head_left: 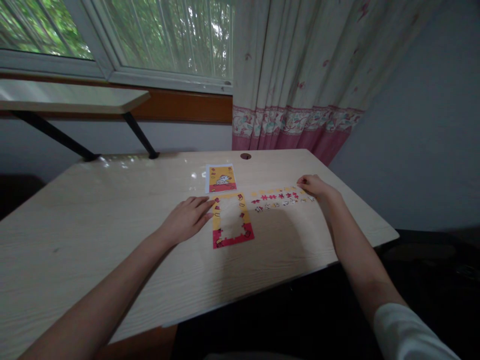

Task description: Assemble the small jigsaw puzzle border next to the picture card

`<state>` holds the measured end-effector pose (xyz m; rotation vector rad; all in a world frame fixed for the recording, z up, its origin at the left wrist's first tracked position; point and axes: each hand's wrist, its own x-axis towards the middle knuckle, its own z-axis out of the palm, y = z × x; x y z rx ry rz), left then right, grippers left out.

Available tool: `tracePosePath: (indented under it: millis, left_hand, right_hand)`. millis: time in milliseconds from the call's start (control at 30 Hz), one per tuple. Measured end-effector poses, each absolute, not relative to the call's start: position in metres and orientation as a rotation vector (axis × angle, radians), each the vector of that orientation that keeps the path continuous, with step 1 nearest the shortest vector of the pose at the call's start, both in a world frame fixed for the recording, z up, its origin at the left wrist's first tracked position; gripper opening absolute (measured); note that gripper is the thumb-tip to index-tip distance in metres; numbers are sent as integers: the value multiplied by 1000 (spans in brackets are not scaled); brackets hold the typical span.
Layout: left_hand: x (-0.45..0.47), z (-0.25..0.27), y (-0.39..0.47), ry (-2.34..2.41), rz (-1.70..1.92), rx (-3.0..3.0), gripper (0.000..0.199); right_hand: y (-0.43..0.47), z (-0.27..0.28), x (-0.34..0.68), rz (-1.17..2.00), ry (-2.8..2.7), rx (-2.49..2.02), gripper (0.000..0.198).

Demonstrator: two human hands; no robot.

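A puzzle border (233,241) in yellow and red lies on the desk, joined into a rectangle with the bare desktop inside. My left hand (189,216) rests flat beside it, fingers stretched out and tips at its left edge. Loose puzzle pieces (279,196) lie to the right in rows of yellow, red and whitish ones. At the far right end of the rows, my right hand (314,185) is closed in a pinch; what its fingertips hold, if anything, is too small to make out. Behind the border lies a picture card (222,178) showing a white animal on yellow and red.
The wooden desk (127,210) carries a raised shelf (75,97) on black supports at the back left. A round cable hole (245,156) sits near the back edge. A curtain (292,75) hangs behind, beside a window (165,35).
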<state>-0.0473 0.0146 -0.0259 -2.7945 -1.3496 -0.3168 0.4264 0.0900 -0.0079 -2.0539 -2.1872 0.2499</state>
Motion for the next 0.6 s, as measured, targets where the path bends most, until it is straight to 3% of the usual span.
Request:
tracePosePath:
  millis: [333,600]
  left_hand:
    - [-49,-28,15,-1365,-327,-2792,53]
    - [-47,-27,15,-1384,-289,-2796,52]
  right_hand:
    - [91,-5,434,149,-2203,-2019,27]
    - [93,-4,440,150,-2245,-2055,25]
